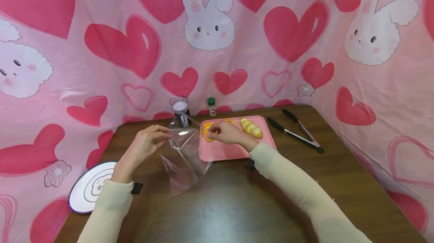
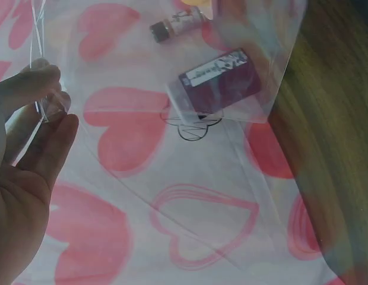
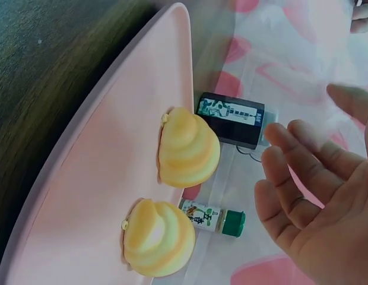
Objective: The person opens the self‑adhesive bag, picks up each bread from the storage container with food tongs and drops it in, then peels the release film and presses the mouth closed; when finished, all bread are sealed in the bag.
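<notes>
My left hand (image 1: 145, 142) pinches the top edge of a clear plastic bag (image 1: 184, 177) between thumb and fingers. The bag hangs down over the table, left of a pink tray (image 1: 222, 153). Over the tray's left part is my right hand (image 1: 228, 133), its fingers loosely bent and the thumb apart, with nothing in its grasp. Two yellow shell-shaped buns (image 3: 189, 148) lie along the tray's far edge; in the head view the hand partly covers them. A long ridged bread roll (image 1: 251, 128) rests at the tray's right.
Behind the tray stand a black jar with a pale lid (image 1: 181, 107) and a green-capped spice bottle (image 1: 211, 107). Black-tipped tongs (image 1: 301, 133) lie to the right. A white plate (image 1: 84, 190) sits at the table's left edge. Patterned pink cloth (image 1: 237, 58) hangs behind.
</notes>
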Demonstrator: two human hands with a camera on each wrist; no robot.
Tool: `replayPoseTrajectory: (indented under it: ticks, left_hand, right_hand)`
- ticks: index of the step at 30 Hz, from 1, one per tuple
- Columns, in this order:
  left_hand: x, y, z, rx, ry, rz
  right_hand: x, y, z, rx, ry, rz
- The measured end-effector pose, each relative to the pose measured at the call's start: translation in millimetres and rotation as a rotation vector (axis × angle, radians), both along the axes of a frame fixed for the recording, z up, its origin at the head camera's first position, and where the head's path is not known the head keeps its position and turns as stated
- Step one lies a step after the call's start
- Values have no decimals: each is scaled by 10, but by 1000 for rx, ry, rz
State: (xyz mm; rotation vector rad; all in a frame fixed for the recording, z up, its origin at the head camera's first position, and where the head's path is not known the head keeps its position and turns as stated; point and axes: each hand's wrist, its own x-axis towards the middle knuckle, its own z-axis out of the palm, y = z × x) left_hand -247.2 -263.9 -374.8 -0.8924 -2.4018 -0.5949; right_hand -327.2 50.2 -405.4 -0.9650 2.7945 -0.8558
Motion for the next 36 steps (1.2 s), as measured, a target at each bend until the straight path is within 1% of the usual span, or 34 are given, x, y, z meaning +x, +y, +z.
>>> replayPoseTrajectory:
  ticks: [2, 4, 7, 9, 13, 16, 19, 22, 24, 28, 31, 34, 36]
  left_hand:
    - [-1, 14, 13, 9, 10, -15]
    - [2, 21, 19, 11, 1, -18]
    - [5, 33, 16, 4, -21, -28]
    - [0, 42, 5, -3, -24, -44]
    - [-26, 60, -24, -16, 0, -94]
    - [-44, 65, -42, -34, 18, -112]
    - [-50, 66, -57, -59, 6, -92]
    - [-47, 72, -79, -75, -32, -61]
    - [-48, 79, -101, -77, -65, -45]
    - [-53, 113, -149, -79, -85, -12]
    - [-49, 167, -165, -78, -81, 30]
    - [-38, 247, -163, -64, -101, 77]
    - [-32, 312, -157, -50, -131, 106]
  right_hand:
    - [10, -6, 9, -13, -8, 0]
    - [14, -10, 14, -43, -18, -9]
    - [6, -17, 17, -117, -38, -6]
    - [-2, -17, 21, -158, -43, 0]
    - [-7, -16, 35, -198, -42, 24]
    - [6, -14, 53, -206, -46, 44]
    - [22, -8, 67, -208, -62, 55]
    - [37, -6, 80, -209, -74, 63]
    - [38, -11, 79, -207, -69, 69]
    - [45, -24, 81, -213, -63, 68]
    - [47, -32, 77, -217, -62, 60]
    - [44, -42, 65, -228, -67, 58]
    - [45, -55, 62, -237, -72, 57]
